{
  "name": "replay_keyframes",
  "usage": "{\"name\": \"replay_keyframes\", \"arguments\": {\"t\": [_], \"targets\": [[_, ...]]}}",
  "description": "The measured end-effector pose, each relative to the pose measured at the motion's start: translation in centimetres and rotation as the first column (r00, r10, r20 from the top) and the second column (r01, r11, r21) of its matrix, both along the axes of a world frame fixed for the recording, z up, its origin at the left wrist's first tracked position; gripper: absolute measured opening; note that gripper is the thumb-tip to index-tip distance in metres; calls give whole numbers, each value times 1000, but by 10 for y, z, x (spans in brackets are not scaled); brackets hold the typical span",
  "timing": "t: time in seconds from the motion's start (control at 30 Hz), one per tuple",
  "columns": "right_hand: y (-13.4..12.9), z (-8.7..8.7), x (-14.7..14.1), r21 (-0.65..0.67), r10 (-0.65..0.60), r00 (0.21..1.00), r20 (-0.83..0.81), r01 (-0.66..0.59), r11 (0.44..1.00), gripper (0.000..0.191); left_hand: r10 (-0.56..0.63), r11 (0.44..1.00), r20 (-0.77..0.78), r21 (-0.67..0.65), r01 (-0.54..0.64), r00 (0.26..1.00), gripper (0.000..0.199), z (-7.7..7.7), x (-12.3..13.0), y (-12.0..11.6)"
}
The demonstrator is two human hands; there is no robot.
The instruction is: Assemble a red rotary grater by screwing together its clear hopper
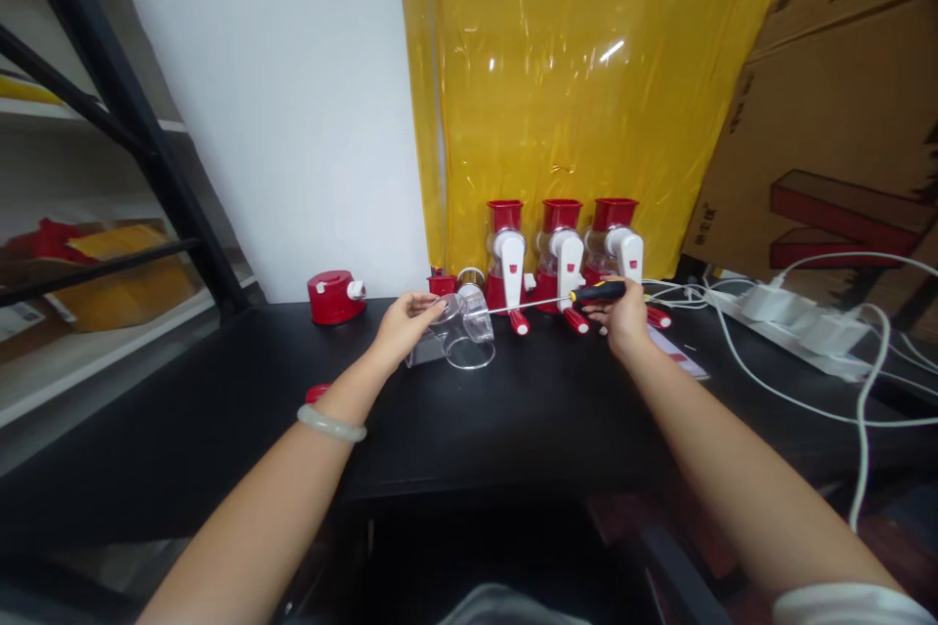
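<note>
A clear plastic housing (461, 332) is held just over the black table, with my left hand (407, 322) closed on its left side. My right hand (621, 314) grips the black and yellow handle of a screwdriver (597, 292). Its long shaft points left, and the tip reaches the right side of the housing. Behind the housing are a small red part (442, 285) and a metal drum (470, 277). Three red and white hand-crank graters (506, 254) stand in a row behind the screwdriver.
A red round base (335, 298) sits at the back left of the black table (469, 439). Another red piece (317, 393) lies beside my left wrist. A white power strip (802, 332) with cables is on the right, near a large cardboard box (828, 137). Shelving (109, 127) stands at left.
</note>
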State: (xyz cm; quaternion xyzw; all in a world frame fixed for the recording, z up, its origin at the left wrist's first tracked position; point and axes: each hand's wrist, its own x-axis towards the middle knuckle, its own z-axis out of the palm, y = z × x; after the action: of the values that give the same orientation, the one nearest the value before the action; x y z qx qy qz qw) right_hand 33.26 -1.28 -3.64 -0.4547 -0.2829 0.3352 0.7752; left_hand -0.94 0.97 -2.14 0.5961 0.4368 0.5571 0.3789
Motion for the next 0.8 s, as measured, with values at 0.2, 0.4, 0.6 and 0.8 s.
{"name": "replay_keyframes", "arguments": {"t": [0.2, 0.4, 0.6, 0.8], "targets": [[-1, 4, -1, 24, 12, 1000, -28, -12, 1000, 21, 0, 1000, 7, 11, 0, 1000, 47, 1, 1, -1], [5, -1, 1, 22, -79, 992, 94, 77, 997, 37, 12, 1000, 5, 15, -12, 1000, 46, 0, 0, 1], [1, 2, 0, -39, 1, 1000, -1, -1, 999, 31, 7, 1000, -4, 12, -7, 1000, 45, 0, 0, 1], [-1, 5, -3, 27, 21, 999, -37, -20, 999, 19, 5, 1000, 8, 13, -5, 1000, 44, 1, 1, -1]]}}
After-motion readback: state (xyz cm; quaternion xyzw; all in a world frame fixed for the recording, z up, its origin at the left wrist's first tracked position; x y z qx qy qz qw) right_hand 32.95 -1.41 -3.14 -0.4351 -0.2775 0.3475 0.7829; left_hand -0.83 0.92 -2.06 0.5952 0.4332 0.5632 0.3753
